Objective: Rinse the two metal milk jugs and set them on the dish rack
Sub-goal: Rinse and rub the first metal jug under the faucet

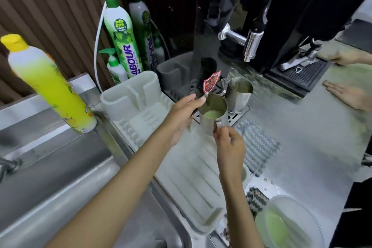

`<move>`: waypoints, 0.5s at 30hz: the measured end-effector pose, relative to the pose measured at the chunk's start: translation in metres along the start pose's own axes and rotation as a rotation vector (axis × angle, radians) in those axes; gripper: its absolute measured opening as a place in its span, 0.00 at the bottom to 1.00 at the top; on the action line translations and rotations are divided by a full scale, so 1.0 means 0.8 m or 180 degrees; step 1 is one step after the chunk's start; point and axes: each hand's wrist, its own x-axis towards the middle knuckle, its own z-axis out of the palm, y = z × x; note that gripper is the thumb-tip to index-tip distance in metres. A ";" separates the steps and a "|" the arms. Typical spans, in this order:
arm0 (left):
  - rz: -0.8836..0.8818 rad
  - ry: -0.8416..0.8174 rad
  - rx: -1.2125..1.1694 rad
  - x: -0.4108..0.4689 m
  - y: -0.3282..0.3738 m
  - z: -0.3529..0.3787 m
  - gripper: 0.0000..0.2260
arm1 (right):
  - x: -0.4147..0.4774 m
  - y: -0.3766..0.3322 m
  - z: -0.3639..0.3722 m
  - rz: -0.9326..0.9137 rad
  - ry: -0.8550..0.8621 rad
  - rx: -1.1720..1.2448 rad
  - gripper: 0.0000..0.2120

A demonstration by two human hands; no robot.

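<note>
Now, mid-frame, left hand (181, 119) and right hand (229, 147) both grip a green-stained steel milk jug (213, 115) by the white plastic dish rack (141, 106). A second steel jug (239, 94) stands just behind it.

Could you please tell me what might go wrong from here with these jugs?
The near steel milk jug, held by the left hand and right hand, holds green liquid; carried to the steel sink it could spill onto the white plastic dish rack. The second steel jug stands close behind and might get knocked.
</note>
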 end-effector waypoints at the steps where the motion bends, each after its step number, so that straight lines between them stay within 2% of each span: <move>1: 0.0040 -0.0040 -0.0142 -0.008 -0.002 -0.003 0.21 | -0.009 -0.007 -0.003 -0.0025 -0.0140 -0.0002 0.14; 3: 0.0254 0.0107 -0.0341 -0.028 -0.009 -0.017 0.13 | -0.024 -0.022 -0.001 -0.0110 -0.0481 0.0103 0.13; 4: 0.0361 0.0286 -0.0394 -0.039 -0.011 -0.026 0.11 | -0.032 -0.029 0.003 -0.0142 -0.0657 0.0194 0.13; 7: 0.0566 0.0882 -0.0519 -0.078 -0.018 -0.067 0.15 | -0.062 -0.045 0.024 -0.0201 -0.1173 0.0392 0.13; 11: 0.0765 0.1321 -0.0390 -0.134 -0.031 -0.125 0.16 | -0.101 -0.055 0.060 -0.0066 -0.1651 0.0592 0.24; 15: 0.0731 0.1806 -0.0460 -0.201 -0.045 -0.200 0.16 | -0.154 -0.066 0.116 0.0086 -0.2330 0.0662 0.10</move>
